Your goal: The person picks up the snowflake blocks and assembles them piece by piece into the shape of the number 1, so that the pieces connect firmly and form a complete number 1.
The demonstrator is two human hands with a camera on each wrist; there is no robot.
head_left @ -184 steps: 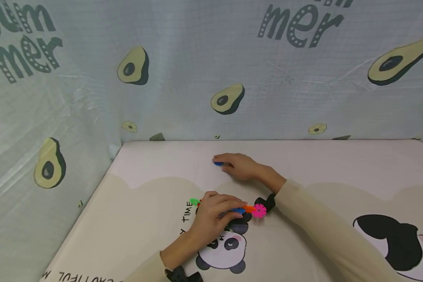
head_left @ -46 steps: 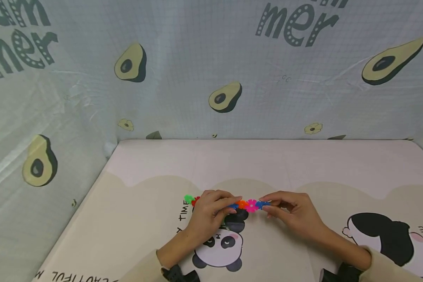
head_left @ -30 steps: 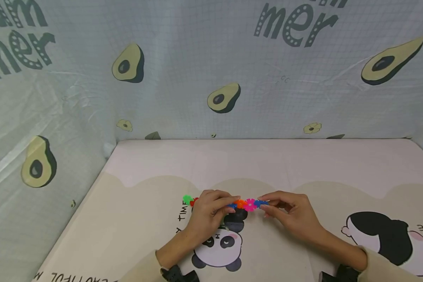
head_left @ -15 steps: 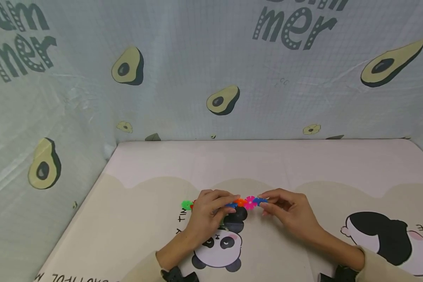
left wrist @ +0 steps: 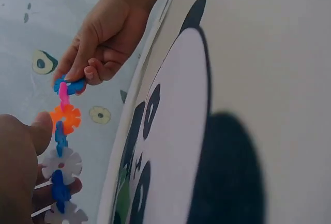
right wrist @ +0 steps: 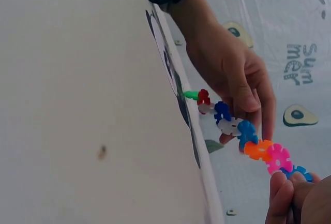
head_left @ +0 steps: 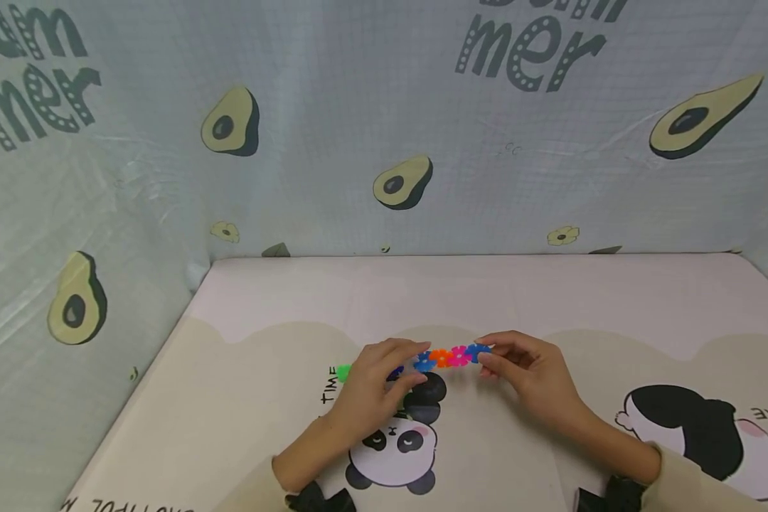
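Observation:
A chain of flower-shaped plastic snowflake discs, slotted into each other, stretches between the two hands just above the table. My left hand (head_left: 371,387) holds its middle between thumb and fingers, hiding part of it in the head view. At the right end, my right hand (head_left: 540,377) pinches a blue disc (head_left: 477,353), which meets the pink disc (head_left: 459,356). Beside the pink one comes an orange disc (head_left: 441,358). The right wrist view shows white and dark blue discs (right wrist: 222,110) along the left hand, then a red disc (right wrist: 203,97) and a green disc (right wrist: 191,94) at the far end.
The tabletop (head_left: 262,419) has a pale cover printed with a panda (head_left: 393,455) and a black-and-white animal (head_left: 685,434). A curtain (head_left: 320,142) with avocado prints hangs behind the table and along its left side. Dark bands circle both wrists.
Earlier, the right hand was on a blue disc at the back of the table; it brought that disc to the chain's pink end. Both hands have just raised the chain's right side slightly.

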